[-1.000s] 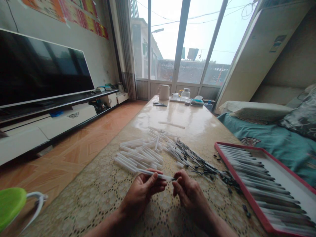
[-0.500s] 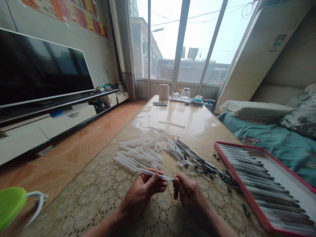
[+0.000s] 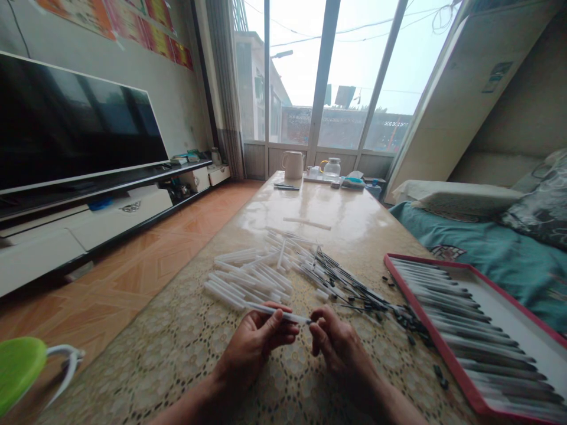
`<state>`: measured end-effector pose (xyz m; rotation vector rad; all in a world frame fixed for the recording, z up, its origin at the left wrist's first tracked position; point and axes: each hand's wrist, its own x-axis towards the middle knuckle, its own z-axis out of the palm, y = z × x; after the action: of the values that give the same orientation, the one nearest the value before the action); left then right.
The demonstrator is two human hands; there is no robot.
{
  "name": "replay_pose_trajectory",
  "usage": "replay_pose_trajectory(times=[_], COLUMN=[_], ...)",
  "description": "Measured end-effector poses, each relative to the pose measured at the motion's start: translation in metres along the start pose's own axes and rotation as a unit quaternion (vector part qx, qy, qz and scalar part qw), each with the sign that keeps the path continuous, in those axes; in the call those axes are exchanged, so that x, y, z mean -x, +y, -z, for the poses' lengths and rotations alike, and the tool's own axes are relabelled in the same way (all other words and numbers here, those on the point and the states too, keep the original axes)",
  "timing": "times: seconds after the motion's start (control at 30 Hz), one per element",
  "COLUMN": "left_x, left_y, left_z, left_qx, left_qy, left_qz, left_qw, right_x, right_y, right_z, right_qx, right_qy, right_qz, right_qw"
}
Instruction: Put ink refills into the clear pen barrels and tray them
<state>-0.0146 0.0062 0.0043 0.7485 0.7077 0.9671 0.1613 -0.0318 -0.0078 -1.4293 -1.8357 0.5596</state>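
Note:
Between the thumb and fingers of my left hand [image 3: 254, 339] lies a slim white pen [image 3: 287, 316], tilted slightly down to the right. My right hand [image 3: 339, 341] has its thumb and fingertips curled at the pen's small dark right end. Just beyond the left hand is a heap of translucent white pen tubes [image 3: 250, 277]. Thin dark pen refills [image 3: 343, 276] are strewn past the right hand. Small black caps or plugs [image 3: 410, 321] lie scattered to the right, up against a red-rimmed box [image 3: 518, 307] that holds a row of pens [image 3: 478, 321] with dark ends.
The table wears a patterned cover [image 3: 177, 354]. A lone white strip [image 3: 307, 224] lies farther up. At the far end stand a beige jug [image 3: 293, 165], a glass pot [image 3: 332, 169] and a tissue pack [image 3: 353, 180]. A green stool [image 3: 20, 369] is at the lower left, a sofa [image 3: 425, 227] on the right.
My right fingers closed over the pen's end half a second ago and have since shifted, so the dark tip shows again. My left hand and the pen stay in place.

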Motion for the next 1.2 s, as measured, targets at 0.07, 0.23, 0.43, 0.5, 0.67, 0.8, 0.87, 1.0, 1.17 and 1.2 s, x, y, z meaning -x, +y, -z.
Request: replay_pose_trajectory(times=[0.07, 0.23, 0.43, 0.5, 0.67, 0.8, 0.87, 1.0, 1.17, 1.2], left_x=[0.001, 0.002, 0.000, 0.000, 0.000, 0.003, 0.004, 0.000, 0.008, 0.014], left_y=[0.000, 0.001, 0.000, -0.001, -0.003, -0.002, -0.003, -0.006, -0.006, -0.004], left_z=[0.000, -0.002, -0.001, 0.000, 0.002, 0.001, 0.001, 0.000, -0.009, -0.013], left_qx=[-0.003, -0.003, 0.001, 0.002, -0.016, -0.118, -0.156, -0.153, -0.220, -0.267], left_qy=[0.000, 0.002, -0.006, -0.010, -0.023, -0.063, -0.081, -0.060, -0.031, -0.047], left_qz=[0.000, 0.003, -0.004, -0.004, -0.006, -0.034, -0.037, -0.043, -0.055, -0.057], left_qw=[1.000, 1.000, 1.000, 1.000, 1.000, 0.990, 0.984, 0.985, 0.973, 0.961], right_x=[0.000, 0.000, 0.001, 0.001, 0.002, 0.002, 0.002, 0.000, -0.003, -0.004], right_y=[0.000, 0.000, -0.002, -0.002, -0.002, -0.003, -0.003, 0.003, 0.017, 0.019], right_z=[0.000, 0.001, 0.001, 0.000, 0.005, 0.006, 0.004, 0.004, 0.015, 0.018], right_qx=[-0.003, -0.022, -0.016, -0.021, -0.024, 0.030, 0.050, 0.098, 0.104, 0.096], right_qy=[-0.001, -0.015, -0.008, -0.012, -0.029, -0.002, -0.004, -0.015, 0.082, 0.103], right_qz=[-0.004, -0.013, -0.009, -0.013, -0.011, 0.023, 0.045, 0.085, -0.009, -0.037], right_qw=[1.000, 1.000, 1.000, 1.000, 0.999, 0.999, 0.998, 0.991, 0.991, 0.989])
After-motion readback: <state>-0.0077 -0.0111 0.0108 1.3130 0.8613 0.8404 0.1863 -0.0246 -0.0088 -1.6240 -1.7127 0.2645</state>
